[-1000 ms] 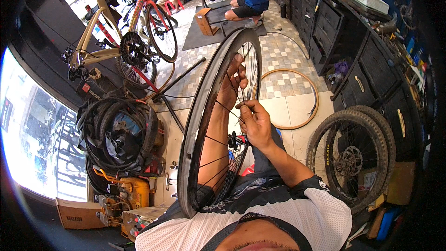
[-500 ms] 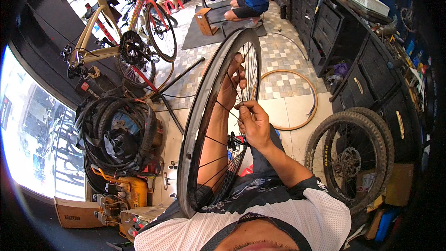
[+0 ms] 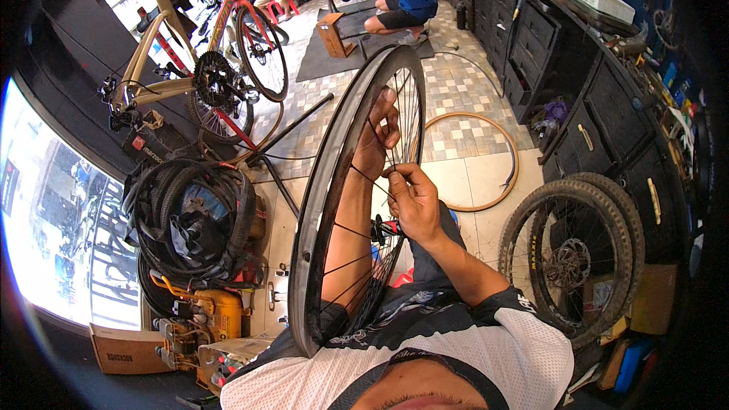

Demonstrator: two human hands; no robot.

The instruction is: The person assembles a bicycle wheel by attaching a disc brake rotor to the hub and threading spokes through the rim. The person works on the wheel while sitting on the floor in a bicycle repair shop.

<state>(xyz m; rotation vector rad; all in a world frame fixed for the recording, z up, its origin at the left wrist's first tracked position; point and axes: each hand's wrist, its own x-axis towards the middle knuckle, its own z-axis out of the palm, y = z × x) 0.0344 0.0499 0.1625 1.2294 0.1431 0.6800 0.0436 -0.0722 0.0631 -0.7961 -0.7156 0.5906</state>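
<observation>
Probably for easy reach, I have the grey-rimmed bicycle wheel (image 3: 323, 175) upright before me; above its black-and-red hub (image 3: 384, 229) my right hand (image 3: 416, 201) pinches one of the thin black spokes (image 3: 351, 228), while my left hand (image 3: 375, 140) curls higher behind them; I cannot tell whether it grips.

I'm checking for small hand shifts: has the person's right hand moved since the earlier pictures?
No, not visibly: the right hand keeps the same place against the tan hoop lying beyond it.
</observation>
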